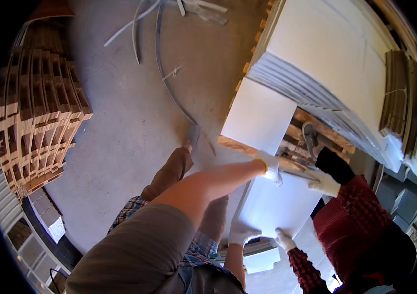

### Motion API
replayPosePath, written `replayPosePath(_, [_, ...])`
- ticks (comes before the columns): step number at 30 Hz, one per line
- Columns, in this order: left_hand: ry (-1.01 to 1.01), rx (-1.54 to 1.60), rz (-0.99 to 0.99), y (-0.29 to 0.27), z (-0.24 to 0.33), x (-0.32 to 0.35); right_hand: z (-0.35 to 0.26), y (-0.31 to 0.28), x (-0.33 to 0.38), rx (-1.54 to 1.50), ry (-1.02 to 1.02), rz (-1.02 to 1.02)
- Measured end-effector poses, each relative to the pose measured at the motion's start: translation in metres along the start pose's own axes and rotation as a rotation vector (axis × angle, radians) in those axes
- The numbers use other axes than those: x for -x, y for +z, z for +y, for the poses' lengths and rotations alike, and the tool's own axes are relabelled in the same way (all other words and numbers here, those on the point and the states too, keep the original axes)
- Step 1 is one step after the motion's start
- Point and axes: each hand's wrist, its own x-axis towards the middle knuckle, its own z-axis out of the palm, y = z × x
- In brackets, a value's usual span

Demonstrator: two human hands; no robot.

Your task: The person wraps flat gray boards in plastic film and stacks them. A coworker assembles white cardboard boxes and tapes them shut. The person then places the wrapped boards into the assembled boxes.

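Note:
Between me and a co-worker in a red checked sleeve is a large white panel (281,205), held by both of us. My left hand (269,167), in a white glove with a yellow cuff, is closed on its far edge. My right hand (243,235), also gloved in white, grips the near edge at the corner. The co-worker's gloved hands (327,185) hold the panel's right part. Just beyond my left hand, another white panel (260,115) lies flat on a wooden pallet (294,139).
At the far right stands a tall stack of white panels (331,54), with brown boards (395,93) against it. Wooden pallets (37,108) are piled on the left. Loose straps (162,63) lie on the concrete floor (115,98). The co-worker's shoe (310,134) is on the pallet.

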Motion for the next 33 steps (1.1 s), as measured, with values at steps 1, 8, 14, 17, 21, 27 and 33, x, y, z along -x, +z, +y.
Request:
replayPosePath(1, [0.015,-0.057,0.094,-0.017,-0.016,0.001,-0.018,-0.045,-0.026,0.044,-0.023,0.052])
replayPosePath(8, [0.072,-0.035,0.358,-0.066,-0.164,-0.09,-0.06,-0.131,-0.197,0.16,-0.217,0.145])
replayPosePath(14, [-0.061,-0.129,0.189,-0.141,-0.196,-0.104,-0.006,-0.004,-0.295,-0.514,0.213,0.105])
replayPosePath(17, [-0.08,-0.132,0.25,-0.152,-0.207,-0.107,-0.02,0.108,-0.303,-1.124,0.4,0.259])
replayPosePath(21, [-0.13,-0.271,0.438,-0.138,-0.222,-0.123,-0.01,0.127,-0.315,-1.785,0.368,0.247])
replayPosePath(27, [-0.26,0.559,0.987,-0.042,-0.25,-0.069,-0.026,0.133,-0.316,-2.43,0.274,0.125])
replayPosePath(33, [-0.405,1.801,0.478,0.134,-0.274,-0.062,-0.09,0.111,-0.331,-3.13,0.468,-0.16])
